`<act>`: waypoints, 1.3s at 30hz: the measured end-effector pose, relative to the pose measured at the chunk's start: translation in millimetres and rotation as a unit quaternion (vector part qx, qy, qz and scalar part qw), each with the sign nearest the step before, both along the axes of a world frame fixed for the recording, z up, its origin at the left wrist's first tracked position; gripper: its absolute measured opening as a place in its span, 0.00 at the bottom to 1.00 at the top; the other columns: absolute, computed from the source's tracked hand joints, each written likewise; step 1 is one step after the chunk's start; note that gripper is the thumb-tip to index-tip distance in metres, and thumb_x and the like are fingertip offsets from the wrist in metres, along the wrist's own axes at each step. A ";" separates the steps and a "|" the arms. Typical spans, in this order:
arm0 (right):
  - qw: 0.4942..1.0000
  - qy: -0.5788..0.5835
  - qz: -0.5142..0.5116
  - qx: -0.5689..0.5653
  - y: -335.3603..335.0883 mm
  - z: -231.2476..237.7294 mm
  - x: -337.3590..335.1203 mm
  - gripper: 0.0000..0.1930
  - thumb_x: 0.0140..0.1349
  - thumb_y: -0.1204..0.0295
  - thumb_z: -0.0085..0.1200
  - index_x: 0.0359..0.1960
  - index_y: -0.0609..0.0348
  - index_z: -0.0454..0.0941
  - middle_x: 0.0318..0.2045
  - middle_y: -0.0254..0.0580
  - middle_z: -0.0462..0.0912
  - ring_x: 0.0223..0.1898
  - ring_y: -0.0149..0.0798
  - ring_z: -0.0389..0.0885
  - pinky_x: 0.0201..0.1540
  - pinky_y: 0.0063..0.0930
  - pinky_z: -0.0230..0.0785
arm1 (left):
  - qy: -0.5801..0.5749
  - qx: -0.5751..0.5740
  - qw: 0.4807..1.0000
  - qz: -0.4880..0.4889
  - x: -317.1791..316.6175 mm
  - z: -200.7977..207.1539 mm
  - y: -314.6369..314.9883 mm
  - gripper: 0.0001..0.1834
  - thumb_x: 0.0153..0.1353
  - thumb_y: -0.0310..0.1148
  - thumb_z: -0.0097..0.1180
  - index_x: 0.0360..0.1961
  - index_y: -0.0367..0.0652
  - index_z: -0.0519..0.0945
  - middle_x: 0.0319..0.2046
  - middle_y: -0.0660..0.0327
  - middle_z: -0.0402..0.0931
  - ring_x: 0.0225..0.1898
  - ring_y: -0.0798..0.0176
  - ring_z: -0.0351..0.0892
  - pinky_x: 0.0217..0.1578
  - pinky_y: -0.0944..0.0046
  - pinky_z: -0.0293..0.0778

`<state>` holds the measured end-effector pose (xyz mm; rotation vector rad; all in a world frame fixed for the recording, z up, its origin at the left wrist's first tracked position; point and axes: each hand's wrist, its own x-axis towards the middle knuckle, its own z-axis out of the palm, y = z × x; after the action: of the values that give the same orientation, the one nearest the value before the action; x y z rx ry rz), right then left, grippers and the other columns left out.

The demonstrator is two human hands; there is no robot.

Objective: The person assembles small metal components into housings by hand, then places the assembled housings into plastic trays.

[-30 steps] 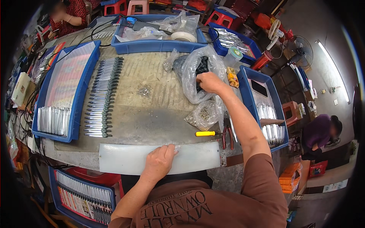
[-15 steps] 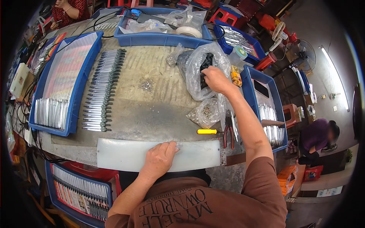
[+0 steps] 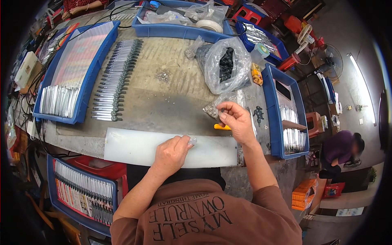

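Observation:
My left hand (image 3: pixel 170 155) rests closed on a pale curved board (image 3: pixel 130 147) at the table's front edge. A small shiny, silvery piece (image 3: pixel 192 141) pokes out past its fingertips; most of it is hidden. Above the board's right end, my right hand (image 3: pixel 238 122) is raised, thumb and fingers pinching a small dark part (image 3: pixel 223 111). Behind it an open clear plastic bag (image 3: pixel 210 69) holds many black parts (image 3: pixel 226 67). A smaller bag of metal bits (image 3: pixel 211 109) and a yellow-handled screwdriver (image 3: pixel 221 127) lie partly behind the right hand.
Silver tubes with dark ends (image 3: pixel 112 81) lie in a long row at left. Blue trays (image 3: pixel 83 94) stand left, back and right (image 3: pixel 281 139); another blue tray (image 3: pixel 85 196) sits low at left. Loose dark pieces (image 3: pixel 258 115) and a metal pile (image 3: pixel 163 75) lie on the table.
My right hand has come out of the bag of black parts and back toward me, now pinching a small dark part. My left hand stays on the board. The view has shifted slightly.

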<state>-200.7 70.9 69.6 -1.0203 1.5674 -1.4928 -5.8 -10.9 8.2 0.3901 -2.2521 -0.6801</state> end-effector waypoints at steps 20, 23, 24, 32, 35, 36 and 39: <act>0.992 -0.118 -0.034 0.001 40.9 -39.6 46.9 0.06 0.58 0.76 0.50 0.35 0.66 0.73 0.29 0.38 0.77 0.24 0.28 0.77 0.27 0.18 0.70 | -0.049 -0.028 0.998 0.002 13.3 7.4 23.2 0.10 0.48 0.30 0.57 0.30 0.41 0.70 0.18 0.61 0.65 0.18 0.62 0.71 0.17 0.64 0.68; 0.992 -0.122 -0.040 0.007 42.5 -39.5 49.6 0.06 0.58 0.76 0.50 0.35 0.66 0.73 0.28 0.38 0.77 0.24 0.28 0.77 0.27 0.18 0.70 | -0.046 -0.035 0.998 0.001 13.0 7.4 25.2 0.10 0.48 0.30 0.57 0.29 0.41 0.70 0.18 0.61 0.65 0.18 0.62 0.71 0.17 0.64 0.68; 0.992 -0.117 -0.038 0.009 42.9 -39.4 50.4 0.06 0.58 0.76 0.50 0.35 0.66 0.73 0.27 0.38 0.77 0.24 0.28 0.76 0.27 0.18 0.70 | -0.046 -0.035 0.998 0.001 13.0 7.3 25.7 0.10 0.48 0.30 0.57 0.29 0.41 0.70 0.18 0.61 0.65 0.18 0.62 0.71 0.17 0.64 0.68; 0.993 -0.103 -0.054 0.011 44.9 -37.3 55.6 0.05 0.58 0.75 0.51 0.32 0.64 0.73 0.22 0.35 0.76 0.22 0.26 0.75 0.26 0.16 0.68 | -0.053 -0.039 0.998 0.001 13.3 8.1 26.9 0.09 0.49 0.30 0.57 0.29 0.40 0.71 0.17 0.61 0.64 0.18 0.62 0.71 0.17 0.64 0.68; 0.992 -0.107 -0.059 0.023 45.6 -36.8 57.5 0.05 0.59 0.73 0.51 0.30 0.63 0.72 0.21 0.35 0.76 0.20 0.24 0.73 0.24 0.15 0.66 | -0.051 -0.047 0.998 0.003 13.6 7.9 26.8 0.09 0.49 0.30 0.57 0.30 0.40 0.71 0.17 0.61 0.64 0.18 0.62 0.71 0.17 0.65 0.68; 0.991 -0.108 -0.068 0.038 45.8 -36.7 58.4 0.06 0.59 0.73 0.51 0.29 0.63 0.72 0.20 0.35 0.76 0.19 0.24 0.73 0.23 0.15 0.65 | -0.052 -0.047 0.998 0.003 13.6 7.1 26.9 0.09 0.49 0.30 0.57 0.30 0.40 0.71 0.17 0.61 0.64 0.18 0.62 0.71 0.17 0.65 0.68; 0.989 -0.110 -0.079 0.057 46.1 -37.7 60.7 0.07 0.59 0.71 0.51 0.28 0.62 0.71 0.19 0.36 0.76 0.17 0.24 0.71 0.21 0.15 0.64 | -0.054 -0.055 0.997 0.004 13.5 5.7 27.6 0.09 0.49 0.31 0.57 0.30 0.40 0.71 0.17 0.61 0.64 0.18 0.63 0.70 0.17 0.65 0.68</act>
<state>-140.0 117.0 31.9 -0.6563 1.5830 -1.5438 7.6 16.7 13.9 0.3907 -2.3770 -0.5380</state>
